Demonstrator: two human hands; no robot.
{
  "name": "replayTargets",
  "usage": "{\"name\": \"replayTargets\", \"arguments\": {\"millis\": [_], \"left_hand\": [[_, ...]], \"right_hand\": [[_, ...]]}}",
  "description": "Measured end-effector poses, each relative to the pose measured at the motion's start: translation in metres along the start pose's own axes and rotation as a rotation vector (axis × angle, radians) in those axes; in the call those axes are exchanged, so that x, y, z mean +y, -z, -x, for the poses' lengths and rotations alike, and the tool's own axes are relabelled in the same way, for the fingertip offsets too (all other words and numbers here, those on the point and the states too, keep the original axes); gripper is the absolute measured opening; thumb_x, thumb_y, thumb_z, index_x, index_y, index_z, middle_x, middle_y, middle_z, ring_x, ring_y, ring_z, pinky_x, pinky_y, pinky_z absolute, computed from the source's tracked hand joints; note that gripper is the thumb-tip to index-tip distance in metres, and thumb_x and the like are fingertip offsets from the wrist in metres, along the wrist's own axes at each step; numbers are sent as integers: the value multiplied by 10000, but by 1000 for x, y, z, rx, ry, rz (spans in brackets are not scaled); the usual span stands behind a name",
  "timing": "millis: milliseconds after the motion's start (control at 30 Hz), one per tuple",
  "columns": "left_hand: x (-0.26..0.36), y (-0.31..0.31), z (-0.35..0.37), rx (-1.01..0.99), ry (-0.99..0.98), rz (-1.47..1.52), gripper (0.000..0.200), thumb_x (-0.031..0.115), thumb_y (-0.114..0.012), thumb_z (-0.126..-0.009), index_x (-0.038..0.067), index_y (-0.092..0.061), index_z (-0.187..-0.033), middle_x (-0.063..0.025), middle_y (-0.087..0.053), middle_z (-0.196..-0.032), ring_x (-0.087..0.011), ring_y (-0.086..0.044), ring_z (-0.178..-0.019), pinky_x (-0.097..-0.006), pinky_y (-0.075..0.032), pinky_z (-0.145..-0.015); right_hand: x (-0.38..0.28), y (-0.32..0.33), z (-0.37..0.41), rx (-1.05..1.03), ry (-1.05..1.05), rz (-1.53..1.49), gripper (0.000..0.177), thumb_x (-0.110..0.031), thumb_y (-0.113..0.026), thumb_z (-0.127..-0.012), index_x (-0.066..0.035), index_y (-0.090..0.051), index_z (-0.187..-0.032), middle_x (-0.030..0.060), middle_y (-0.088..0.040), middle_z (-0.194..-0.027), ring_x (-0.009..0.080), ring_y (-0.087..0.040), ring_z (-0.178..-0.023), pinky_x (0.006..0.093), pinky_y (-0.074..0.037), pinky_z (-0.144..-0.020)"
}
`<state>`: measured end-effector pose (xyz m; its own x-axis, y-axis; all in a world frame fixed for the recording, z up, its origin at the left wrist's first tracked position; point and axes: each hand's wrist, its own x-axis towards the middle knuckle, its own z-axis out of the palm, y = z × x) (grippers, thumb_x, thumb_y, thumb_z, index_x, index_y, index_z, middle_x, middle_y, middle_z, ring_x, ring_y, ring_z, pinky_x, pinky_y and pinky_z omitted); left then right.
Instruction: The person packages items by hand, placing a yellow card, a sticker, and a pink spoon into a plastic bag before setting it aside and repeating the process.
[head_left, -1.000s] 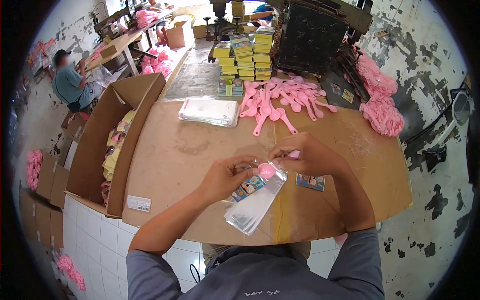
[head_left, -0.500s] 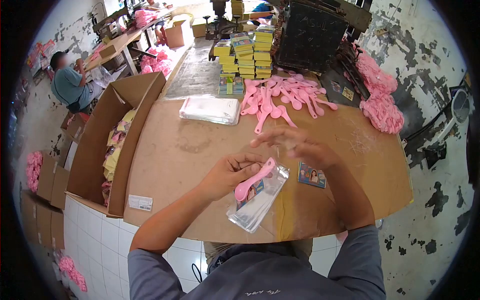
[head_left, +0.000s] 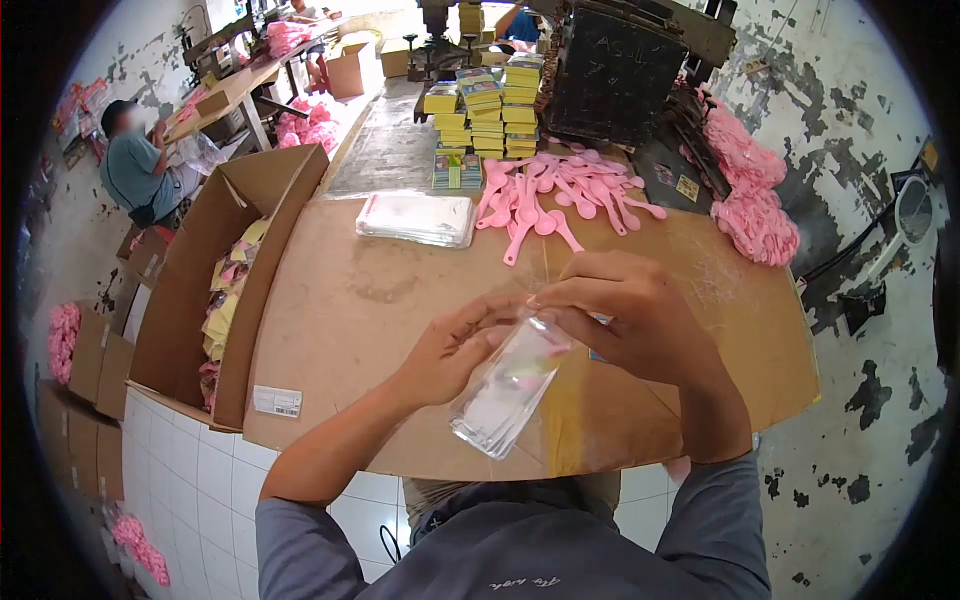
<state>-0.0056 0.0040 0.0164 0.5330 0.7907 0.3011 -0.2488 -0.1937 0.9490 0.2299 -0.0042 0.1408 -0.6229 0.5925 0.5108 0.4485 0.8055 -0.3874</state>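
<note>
Clear plastic bags lie in a thin bundle at the front middle of the cardboard-covered table. My left hand grips the upper left side of the bundle. At the bundle's top end, the fingertips of my right hand pinch together, meeting those of my left hand. Through the plastic a blurred pinkish and greenish shape shows; what it is cannot be made out. Most of a printed card is hidden behind my right hand. Further back lie a pile of pink spoons and a stack of clear bags.
Stacked yellow-edged card bundles stand at the back beside a dark metal box. An open carton borders the table's left side. Pink pieces are heaped at the right. A person sits far left.
My right hand has come down to the top of the bags, and its fingers have closed. The pink spoon that lay plainly on the bags under my left hand no longer shows clearly.
</note>
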Motion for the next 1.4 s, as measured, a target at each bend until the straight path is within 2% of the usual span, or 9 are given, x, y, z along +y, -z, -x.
{"name": "replayTargets", "arguments": {"millis": [233,333,500,700,900,1133,1300,1367,1400], "left_hand": [[8,-20,1,144,-175,-384,492,99,-707,-955,28,-557,-1419,-103,-728,-1193,-176,-671,-1123,-325,-513,-954],[6,-18,-2,167,-153,-363,437,70,-724,-943,21,-598,-1359,-83,-746,-1134,-120,-703,-981,-271,-554,-820],[13,-19,0,242,-38,-256,396,-17,-702,-943,-21,-590,-1323,-105,-731,-1134,-104,-703,-976,-201,-560,-738],[7,-23,4,307,-148,-514,521,94,-766,-880,8,-571,-1355,-80,-788,-948,-71,-557,-483,-248,-433,-469],[2,-20,3,208,-169,-833,664,167,-764,-890,26,-462,-1464,-101,-775,-955,-251,-687,-553,-384,-552,-562],[17,-20,0,199,-80,-709,631,140,-762,-899,61,-492,-1463,-99,-781,-968,-185,-692,-615,-330,-545,-596],[18,-18,-2,217,141,-357,454,42,-723,-939,15,-581,-1369,-98,-778,-997,-71,-691,-823,-221,-546,-677],[13,-17,-4,237,130,-235,373,31,-697,-956,-2,-610,-1317,-113,-771,-1016,-91,-701,-868,-224,-559,-718],[10,-17,-5,243,125,-171,333,26,-685,-965,-11,-625,-1291,-120,-767,-1026,-101,-705,-890,-225,-566,-739]], "right_hand": [[0,-17,-5,51,-88,-72,184,-2,-763,-845,-59,-767,-1021,47,-696,-828,136,-606,-701,283,-458,-594],[2,-19,-6,-11,-127,-118,219,-68,-741,-873,-30,-711,-1087,102,-675,-931,245,-656,-777,364,-510,-658],[9,-36,-5,270,144,255,236,-86,-759,-830,-69,-700,-1059,73,-645,-1013,254,-646,-905,367,-498,-772],[3,-52,-5,216,248,615,240,-196,-722,-796,-44,-672,-974,72,-619,-998,249,-609,-1024,372,-456,-881],[21,-58,-10,79,251,622,193,-191,-688,-778,-46,-619,-886,97,-590,-953,257,-590,-969,392,-455,-853],[53,-30,-6,266,126,547,117,-97,-641,-863,-35,-571,-933,95,-574,-924,251,-586,-926,381,-463,-810],[52,51,59,12,-443,-823,68,-91,-598,-971,-35,-566,-952,72,-571,-740,136,-561,-571,315,-458,-487],[95,82,105,74,-249,-1382,53,-88,-586,-974,-39,-575,-958,68,-540,-650,119,-481,-427,283,-383,-365],[112,93,121,126,-403,-1149,53,-68,-582,-966,-29,-577,-1003,87,-570,-707,143,-524,-502,296,-420,-438]]}}
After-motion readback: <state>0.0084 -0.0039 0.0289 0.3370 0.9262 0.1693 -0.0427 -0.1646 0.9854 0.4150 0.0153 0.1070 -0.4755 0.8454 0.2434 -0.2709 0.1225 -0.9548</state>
